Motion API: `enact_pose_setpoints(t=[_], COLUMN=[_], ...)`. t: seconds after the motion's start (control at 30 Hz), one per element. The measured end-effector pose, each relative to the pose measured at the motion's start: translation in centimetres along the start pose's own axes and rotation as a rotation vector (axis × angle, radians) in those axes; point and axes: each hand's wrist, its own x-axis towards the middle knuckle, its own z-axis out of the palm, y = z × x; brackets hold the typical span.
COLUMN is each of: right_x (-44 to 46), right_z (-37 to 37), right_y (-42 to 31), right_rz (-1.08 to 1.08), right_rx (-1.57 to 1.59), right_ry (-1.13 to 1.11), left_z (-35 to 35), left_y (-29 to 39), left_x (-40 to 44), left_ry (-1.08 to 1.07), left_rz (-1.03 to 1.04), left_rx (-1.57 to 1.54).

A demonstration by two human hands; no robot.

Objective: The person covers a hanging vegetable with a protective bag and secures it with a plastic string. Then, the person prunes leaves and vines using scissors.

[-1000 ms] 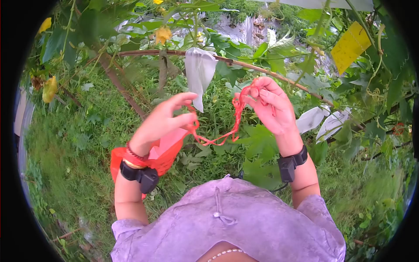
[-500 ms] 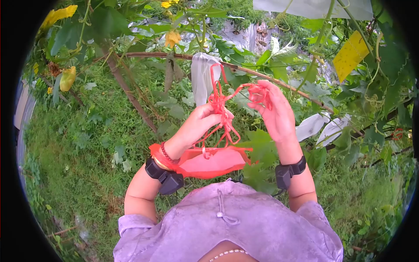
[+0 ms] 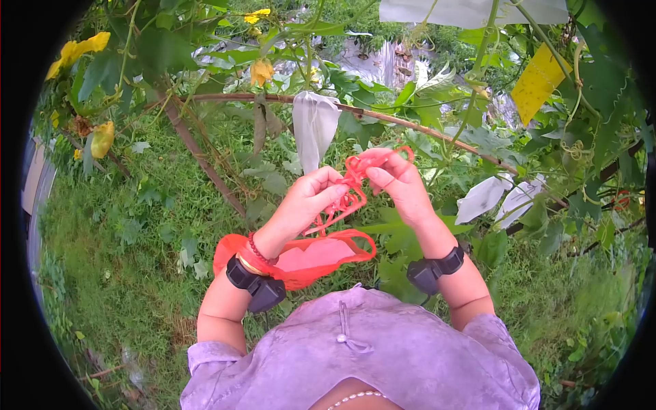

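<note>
- Head view: the left hand (image 3: 307, 199) pinched the tangled red cord (image 3: 352, 179), a red bag (image 3: 307, 277) hanging at that wrist.
- The right hand (image 3: 398, 184), nearer the left than before, pinched the cord's upper part; the tangle sat between both hands.

Mottled lavender top (image 3: 410, 348), possibly pearl necklace (image 3: 356, 395)

Daylight, bright and even; direction unclear, shadows soft. White sheet (image 3: 471, 12) beyond right hand (image 3: 403, 191) pale, little texture. Grass (image 3: 130, 273) left of left hand (image 3: 295, 206) soft, smeary. Both hands fairly sharp. Fisheye bowing; black, rounded borders.
</note>
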Motion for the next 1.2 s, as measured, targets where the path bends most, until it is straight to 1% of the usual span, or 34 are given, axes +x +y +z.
enact_pose_setpoints(t=[0.03, 0.1, 0.17, 0.27, 0.33, 0.37, 0.43, 0.47, 0.5, 0.57, 0.6, 0.67, 0.7, 0.77, 0.8, 0.83, 0.87, 0.9, 0.93, 0.97, 1.0, 1.03, 1.1, 1.17, 1.2], right_x=[-0.1, -0.1, 0.0, 0.0, -0.1, 0.1, 0.4, 0.4, 0.3, 0.3, 0.2, -0.1, -0.1, 0.1, 0.1, 0.1, 0.0, 0.1, 0.3, 0.3, 0.3, 0.2, 0.0, 0.4, 0.4], right_z=[0.3, 0.4, 0.4, 0.4, -0.1, -0.3, -0.9, -1.4, -1.7, -2.2, -2.3, -2.0, -1.5, -0.6, -0.7, -1.0, -1.4, -1.6, -1.9, -2.3, -2.9, -3.6, -5.2, -7.4, -7.5], right_y=[0.2, 1.1, 1.9, 1.7, 1.2, 1.1, 1.0, 1.3, 1.2, 1.1, 0.8, -0.3, -0.6, -0.9, -0.8, -0.7, -0.6, -0.4, -0.3, -0.3, -0.2, -0.3, -0.4, 0.2, 0.0], right_rz=[-0.001, 0.023, 0.028, 0.021, -0.032, -0.031, -0.065, -0.108, -0.109, -0.191, -0.191, -0.123, -0.122, -0.315, -0.314, -0.278, -0.241, -0.238, -0.171, -0.104, -0.072, -0.072, 0.0, -0.066, -0.089], right_rx=[0.0, 0.023, 0.048, 0.113, 0.01, 0.01, 0.138, 0.171, 0.17, 0.052, 0.052, -0.121, -0.118, -0.246, -0.245, -0.266, -0.285, -0.282, -0.176, -0.071, -0.099, -0.095, 0.021, 0.216, 0.269], right_ry=[-0.002, -0.107, -0.119, -0.077, 0.045, 0.043, 0.19, 0.191, 0.189, 0.193, 0.191, 0.051, 0.049, 0.165, 0.165, 0.112, 0.059, 0.06, 0.094, 0.126, 0.142, 0.136, 0.286, 0.374, 0.43], left_z=[0.1, 0.5, 0.4, 0.1, -0.1, -0.4, -1.0, -1.1, -1.2, -1.3, -1.6, -2.2, -2.2, -2.2, -2.1, -2.0, -1.8, -1.5, -1.4, -1.4, -1.5, -2.2, -4.2, -4.6, -4.8], left_y=[-0.1, -0.6, -0.9, 0.0, 0.7, 0.5, 0.0, 0.0, 0.4, 1.1, 1.1, 1.2, 1.2, 0.9, 0.8, 0.7, 0.9, 1.1, 1.3, 1.5, 1.7, 1.6, 1.3, 2.3, 2.8], left_x=[0.0, 0.1, 0.0, -0.5, -0.9, -0.9, -0.7, -0.8, -0.9, -1.3, -1.3, -1.4, -1.5, -1.7, -1.6, -1.7, -1.8, -1.9, -2.0, -1.9, -1.8, -1.9, -2.5, -3.1, -3.6], left_ry=[0.001, 0.036, 0.059, 0.07, 0.175, 0.176, 0.203, 0.227, 0.228, 0.323, 0.325, 0.298, 0.3, 0.199, 0.172, 0.172, 0.188, 0.205, 0.206, 0.297, 0.388, 0.394, 0.437, 0.46, 0.452], left_rz=[0.001, 0.114, 0.12, 0.144, 0.056, 0.055, 0.226, 0.217, 0.219, 0.308, 0.309, 0.29, 0.289, 0.221, 0.212, 0.21, 0.177, 0.142, 0.138, 0.158, 0.181, 0.18, 0.112, 0.095, 0.039], left_rx=[0.001, -0.011, -0.034, -0.037, 0.101, 0.1, 0.127, 0.156, 0.156, 0.331, 0.331, 0.228, 0.23, 0.206, 0.244, 0.244, 0.272, 0.301, 0.303, 0.159, 0.014, 0.016, -0.081, -0.068, -0.025])
